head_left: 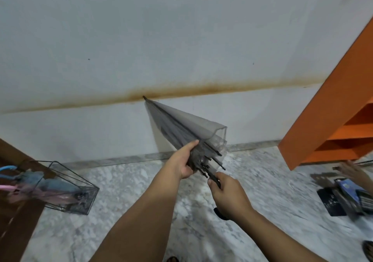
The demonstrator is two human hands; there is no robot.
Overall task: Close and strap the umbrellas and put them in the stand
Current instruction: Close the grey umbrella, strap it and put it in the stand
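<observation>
A translucent grey umbrella [177, 124] is folded, its canopy loose and its tip pointing up and away toward the wall. My left hand [182, 161] wraps the gathered canopy near the rib ends. My right hand [229, 196] grips the black handle and shaft just below. The black wire umbrella stand [70, 183] sits on the floor at the left, tilted in view, and holds a blue umbrella [44, 183] and a pink umbrella [40, 195].
A white wall with a brown stain line faces me. An orange shelf unit [331, 116] stands at the right. Another person's hand [352, 171] reaches over dark and blue objects [345, 195] on the marble floor. A brown wooden surface [14, 217] fills the lower left.
</observation>
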